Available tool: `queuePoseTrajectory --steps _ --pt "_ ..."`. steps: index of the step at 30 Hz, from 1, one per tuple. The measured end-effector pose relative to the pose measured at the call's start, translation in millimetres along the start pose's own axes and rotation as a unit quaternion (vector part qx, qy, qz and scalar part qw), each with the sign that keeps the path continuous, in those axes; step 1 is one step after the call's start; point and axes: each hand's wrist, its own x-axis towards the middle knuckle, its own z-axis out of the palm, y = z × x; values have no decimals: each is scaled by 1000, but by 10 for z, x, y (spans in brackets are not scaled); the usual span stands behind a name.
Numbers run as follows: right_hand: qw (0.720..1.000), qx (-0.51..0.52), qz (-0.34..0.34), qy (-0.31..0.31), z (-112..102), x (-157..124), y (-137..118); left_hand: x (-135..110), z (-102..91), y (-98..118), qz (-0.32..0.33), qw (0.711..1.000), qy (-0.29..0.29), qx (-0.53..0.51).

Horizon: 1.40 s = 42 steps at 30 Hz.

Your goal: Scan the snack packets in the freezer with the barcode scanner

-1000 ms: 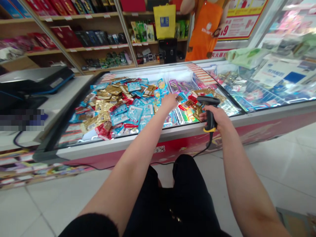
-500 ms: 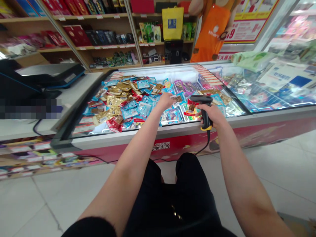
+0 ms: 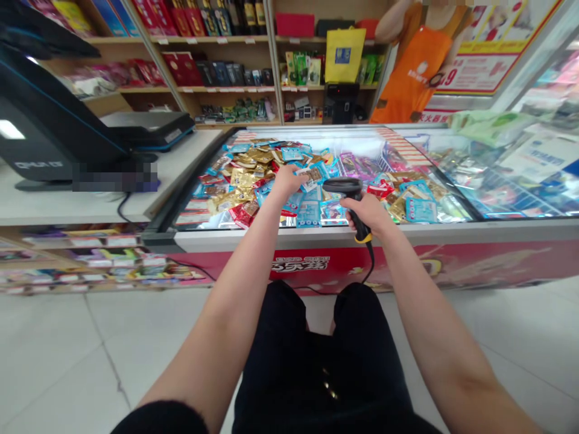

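Observation:
My left hand (image 3: 288,179) reaches over the glass-topped freezer chest, fingers closed on the edge of a small blue-and-brown snack packet (image 3: 312,176). My right hand (image 3: 370,212) grips the handle of a black barcode scanner (image 3: 346,185) with a yellow base, its head pointing left towards that packet. From the handle a black cable hangs down the freezer's front. Below and beyond my left hand spreads a heap of gold, blue and red snack packets (image 3: 242,179). Past my right hand lie a red packet (image 3: 382,188) and a blue packet (image 3: 420,210).
Left of the freezer (image 3: 203,242) a counter (image 3: 181,175) carries a black till terminal (image 3: 49,114) and a scale (image 3: 149,126). Across stands a person in an orange apron (image 3: 411,72), near a yellow bag (image 3: 344,55) and stocked shelves. A green plastic bag (image 3: 491,126) lies at right.
My view has turned left, bringing more of the till into sight. Both hands have moved left over the freezer, still holding the packet and the scanner. The red packet is now behind my right hand.

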Motion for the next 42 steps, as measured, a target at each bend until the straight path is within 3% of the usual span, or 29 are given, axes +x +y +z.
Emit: queuePoseTrajectory --steps 9,19,33,42 --pt "997 -55 -36 -29 404 4 -191 -67 -397 -134 -16 999 45 -14" --pt "995 -83 -38 -40 639 -30 -292 -100 -564 -303 -23 998 64 -12" --pt "995 -80 -41 -42 735 -47 -343 -66 -620 -403 -5 996 74 40" --pt "997 -66 -42 -26 663 -15 -253 30 -740 -388 31 973 188 130"
